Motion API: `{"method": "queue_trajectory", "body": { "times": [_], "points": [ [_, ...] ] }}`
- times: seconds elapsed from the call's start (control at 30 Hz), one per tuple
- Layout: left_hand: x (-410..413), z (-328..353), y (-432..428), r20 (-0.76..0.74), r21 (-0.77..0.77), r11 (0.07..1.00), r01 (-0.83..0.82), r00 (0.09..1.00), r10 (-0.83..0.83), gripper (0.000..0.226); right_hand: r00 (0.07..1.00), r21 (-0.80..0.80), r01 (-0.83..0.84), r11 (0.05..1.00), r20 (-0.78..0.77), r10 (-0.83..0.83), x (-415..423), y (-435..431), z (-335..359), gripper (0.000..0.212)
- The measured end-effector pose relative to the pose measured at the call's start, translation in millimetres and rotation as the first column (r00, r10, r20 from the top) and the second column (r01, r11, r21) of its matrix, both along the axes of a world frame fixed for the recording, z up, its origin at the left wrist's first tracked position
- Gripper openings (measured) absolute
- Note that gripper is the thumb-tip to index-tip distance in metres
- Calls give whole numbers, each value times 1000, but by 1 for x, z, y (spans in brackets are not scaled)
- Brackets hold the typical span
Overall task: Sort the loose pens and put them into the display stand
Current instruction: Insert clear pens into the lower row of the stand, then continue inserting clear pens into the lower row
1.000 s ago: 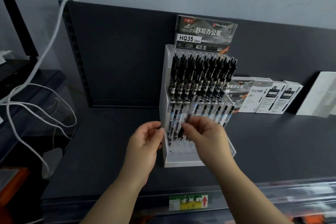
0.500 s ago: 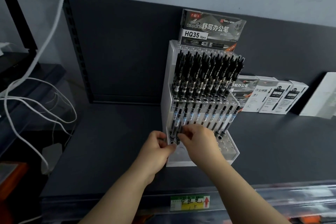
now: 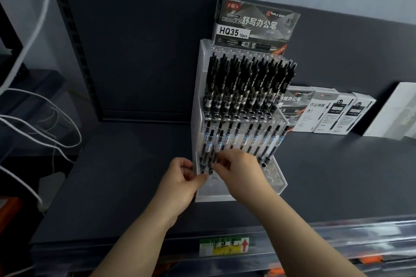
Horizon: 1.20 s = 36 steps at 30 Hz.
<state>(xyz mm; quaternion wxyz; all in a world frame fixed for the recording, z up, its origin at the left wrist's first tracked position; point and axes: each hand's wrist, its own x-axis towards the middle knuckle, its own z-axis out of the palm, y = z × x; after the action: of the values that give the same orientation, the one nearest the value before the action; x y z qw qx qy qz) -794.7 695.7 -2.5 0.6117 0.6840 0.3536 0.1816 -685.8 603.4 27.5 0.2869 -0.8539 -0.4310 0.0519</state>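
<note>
While the right hand (image 3: 240, 171) pinches a pen (image 3: 218, 141) standing in the near-left holes of the clear display stand (image 3: 279, 186) on the dark shelf (image 3: 135, 175), the left hand (image 3: 180, 183) curls against the stand's near-left corner; whether it grips anything cannot be told.

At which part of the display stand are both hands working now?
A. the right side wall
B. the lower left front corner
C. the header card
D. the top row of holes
B: the left hand and the right hand meet at the lower left front of the display stand, where the right hand pinches a pen.
</note>
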Motion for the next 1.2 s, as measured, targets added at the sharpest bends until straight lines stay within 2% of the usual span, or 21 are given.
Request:
{"method": "queue_trajectory", "body": {
  "times": [0.07,0.17,0.23,0.3,0.43,0.57,0.63,0.7,0.93,1.2],
  "points": [
    [-4,8,-4,48,137,987,-78,996,72,28,1000,41,-4,999,-30,6,2,-10,1,26],
    [-4,31,-15,260,328,921,-209,958,125,19,999,105,13,994,-43,-9,11,-38,8,23],
    [6,49,-31,357,420,884,-205,933,47,17,998,172,53,984,-48,-46,23,-63,13,19],
    [25,59,-55,355,512,850,-124,932,-78,13,995,223,103,969,-29,-99,41,-93,15,20],
    [83,51,-120,155,667,740,81,957,-245,16,980,180,182,967,52,-194,85,-171,10,40],
    [147,44,-202,-141,816,507,277,946,-291,50,954,43,243,969,170,-247,133,-265,3,60],
    [179,47,-247,-289,844,376,383,914,-284,58,945,-28,278,960,189,-268,158,-317,4,63],
    [212,52,-293,-367,846,302,440,890,-269,61,935,-66,310,948,201,-292,184,-370,7,63],
    [308,50,-435,-443,800,264,538,828,-344,64,900,-164,417,894,211,-381,267,-524,14,62],
    [422,41,-524,-494,752,239,615,764,-415,65,878,-216,476,853,175,-445,363,-619,1,62]
  ]
}}
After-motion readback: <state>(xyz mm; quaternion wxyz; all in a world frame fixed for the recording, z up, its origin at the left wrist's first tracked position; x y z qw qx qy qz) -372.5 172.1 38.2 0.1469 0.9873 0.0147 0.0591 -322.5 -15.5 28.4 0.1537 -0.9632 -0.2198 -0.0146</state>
